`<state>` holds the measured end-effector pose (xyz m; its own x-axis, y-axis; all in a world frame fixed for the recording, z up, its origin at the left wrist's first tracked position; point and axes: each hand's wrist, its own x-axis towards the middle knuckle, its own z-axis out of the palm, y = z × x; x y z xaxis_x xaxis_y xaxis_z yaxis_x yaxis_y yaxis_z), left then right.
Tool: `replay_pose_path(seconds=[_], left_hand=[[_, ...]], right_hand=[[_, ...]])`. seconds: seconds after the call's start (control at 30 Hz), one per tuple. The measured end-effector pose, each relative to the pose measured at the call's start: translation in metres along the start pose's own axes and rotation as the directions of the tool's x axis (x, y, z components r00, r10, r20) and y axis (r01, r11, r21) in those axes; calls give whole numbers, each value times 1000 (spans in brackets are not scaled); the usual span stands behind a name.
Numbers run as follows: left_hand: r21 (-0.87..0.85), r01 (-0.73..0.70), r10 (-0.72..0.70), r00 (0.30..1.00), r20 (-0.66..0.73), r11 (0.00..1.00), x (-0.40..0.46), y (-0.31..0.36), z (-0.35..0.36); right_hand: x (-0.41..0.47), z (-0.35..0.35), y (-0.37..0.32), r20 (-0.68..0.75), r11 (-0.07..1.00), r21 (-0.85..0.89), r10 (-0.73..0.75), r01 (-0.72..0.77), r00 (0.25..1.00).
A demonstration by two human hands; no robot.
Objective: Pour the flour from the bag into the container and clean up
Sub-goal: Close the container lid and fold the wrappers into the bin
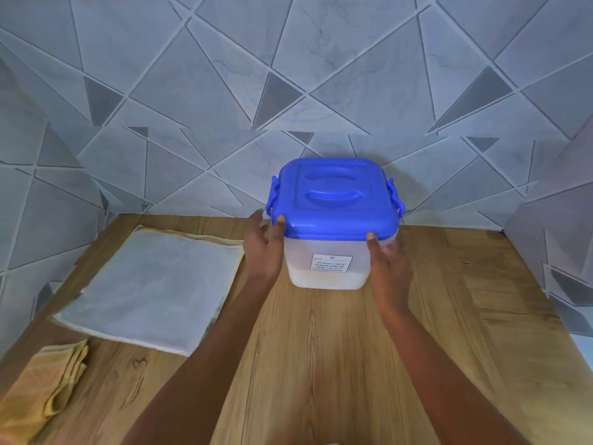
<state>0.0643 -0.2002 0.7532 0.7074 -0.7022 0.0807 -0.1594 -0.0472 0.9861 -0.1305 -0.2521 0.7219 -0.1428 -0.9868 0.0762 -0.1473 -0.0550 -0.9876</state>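
A translucent white container (pixel 324 266) with a blue lid (pixel 333 200) stands on the wooden table (pixel 321 348) near the back wall. The lid sits on top, and its blue side clips hang at both sides. A white label is on the front wall. My left hand (pixel 264 245) presses against the container's left side, thumb on the lid's edge. My right hand (pixel 390 255) presses against its right side, thumb at the lid's rim. An empty, flattened white bag (pixel 150 287) lies flat on the table to the left.
A folded yellow cloth (pixel 41 387) lies at the table's near left corner. A tiled wall (pixel 288 91) stands right behind the container and wraps around both sides of the table.
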Motion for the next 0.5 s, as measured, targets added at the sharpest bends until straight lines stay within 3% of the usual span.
replay_pose_path(seconds=[0.17, 0.4, 0.5], left_hand=[[2, 27, -27, 986, -163, 1000, -35, -27, -42], [169, 45, -22, 991, -135, 985, -41, -67, -137], [244, 85, -49, 987, -150, 966, -18, -87, -185]], right_hand=[[-54, 19, 22, 199, 989, 9, 140, -145, 970], [-92, 99, 22, 512, 989, -144, 89, -16, 854], [-106, 148, 28, 580, 982, -190, 113, -1, 807]])
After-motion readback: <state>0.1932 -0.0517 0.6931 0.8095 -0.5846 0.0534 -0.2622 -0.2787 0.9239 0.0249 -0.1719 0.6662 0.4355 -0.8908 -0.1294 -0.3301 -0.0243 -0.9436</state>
